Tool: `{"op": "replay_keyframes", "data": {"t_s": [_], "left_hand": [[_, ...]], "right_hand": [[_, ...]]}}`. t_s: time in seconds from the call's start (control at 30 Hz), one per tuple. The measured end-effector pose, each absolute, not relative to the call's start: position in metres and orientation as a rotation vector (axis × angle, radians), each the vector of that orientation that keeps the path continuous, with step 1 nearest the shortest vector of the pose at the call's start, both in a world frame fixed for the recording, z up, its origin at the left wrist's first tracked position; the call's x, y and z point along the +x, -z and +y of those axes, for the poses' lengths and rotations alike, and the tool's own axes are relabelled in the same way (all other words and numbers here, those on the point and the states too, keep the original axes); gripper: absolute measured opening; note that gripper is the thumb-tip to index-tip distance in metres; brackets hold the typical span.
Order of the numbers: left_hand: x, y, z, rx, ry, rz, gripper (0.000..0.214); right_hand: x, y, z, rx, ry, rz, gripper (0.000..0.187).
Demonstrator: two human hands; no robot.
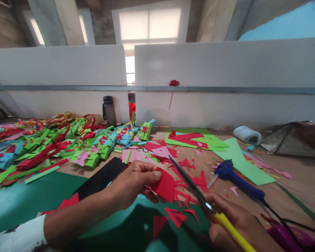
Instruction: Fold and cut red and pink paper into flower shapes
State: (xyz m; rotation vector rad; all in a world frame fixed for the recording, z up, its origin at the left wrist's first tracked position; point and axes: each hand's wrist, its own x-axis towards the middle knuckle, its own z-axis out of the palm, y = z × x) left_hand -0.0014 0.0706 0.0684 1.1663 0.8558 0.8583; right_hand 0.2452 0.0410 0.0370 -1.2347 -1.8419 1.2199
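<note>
My left hand [132, 183] pinches a folded piece of red paper [165, 184] between thumb and fingers, just above the table. My right hand [232, 224] grips yellow-handled scissors [199, 196] at the lower right. Their metal blades point up and left, and they lie against the right edge of the red paper. Small red paper offcuts [177, 215] lie scattered under and around the paper.
A black phone [101, 178] lies left of my left hand. A blue glue gun [236, 176] with a black cord rests to the right, on green paper sheets [241, 162]. Several green, blue and red paper baskets [94, 147] crowd the left. A dark bottle [109, 110] and white roll [246, 135] stand by the partition.
</note>
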Motion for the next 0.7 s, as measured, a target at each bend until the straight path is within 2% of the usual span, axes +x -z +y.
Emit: {"op": "replay_keyframes", "data": {"t_s": [0.1,0.17,0.37,0.7], "left_hand": [[0.001,-0.068,0.067,1.154,-0.872,0.891,0.024],[0.004,-0.068,0.063,1.120,-0.895,0.916,0.024],[0.013,-0.063,0.045,1.049,-0.911,0.931,0.027],[0.014,-0.045,0.021,0.941,-0.913,0.829,0.022]], "right_hand": [[0.243,-0.048,0.044,-1.187,-1.073,-1.869,0.029],[0.239,-0.053,0.044,-1.165,-1.111,-1.814,0.026],[0.217,-0.065,0.037,-1.217,-1.137,-1.506,0.033],[0.201,-0.052,0.030,-1.146,-1.286,-1.446,0.035]]}}
